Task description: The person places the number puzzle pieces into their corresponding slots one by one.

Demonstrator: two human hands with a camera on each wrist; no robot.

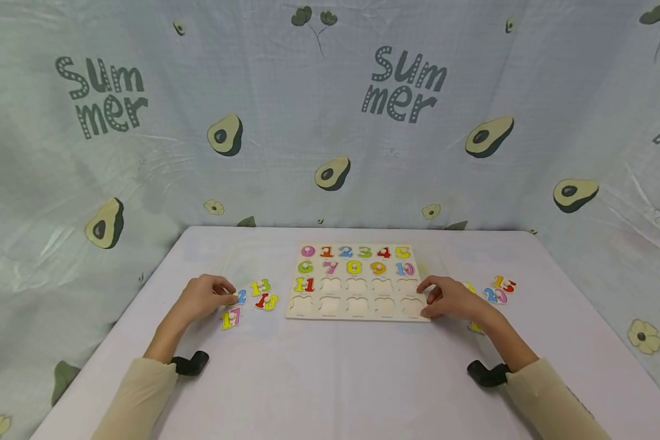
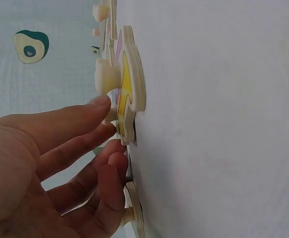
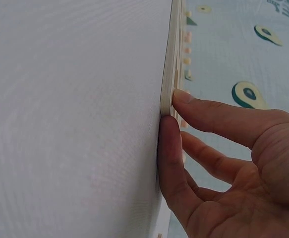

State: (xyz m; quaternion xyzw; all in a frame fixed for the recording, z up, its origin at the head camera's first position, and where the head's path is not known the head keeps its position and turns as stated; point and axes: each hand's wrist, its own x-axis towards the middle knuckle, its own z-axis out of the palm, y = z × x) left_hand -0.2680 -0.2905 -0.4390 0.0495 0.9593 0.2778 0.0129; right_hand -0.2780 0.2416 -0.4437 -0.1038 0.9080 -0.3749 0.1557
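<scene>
My left hand is over a number 12 piece, its blue 2 showing beside the fingertips. In the left wrist view, thumb and forefinger pinch a small knob behind the number 17 piece. Around that hand lie the number 13, a red-and-yellow number 18 and the 17. With my right hand I hold the wooden number puzzle board by its near right corner. The right wrist view has the thumb on its top and a finger against its edge.
Numbers 0 to 11 sit in the board's upper rows, with bare recesses below. Right of the board lie a blue-and-pink number 20, an orange-and-red piece and others partly hidden by the right arm. A patterned curtain rises behind the white table.
</scene>
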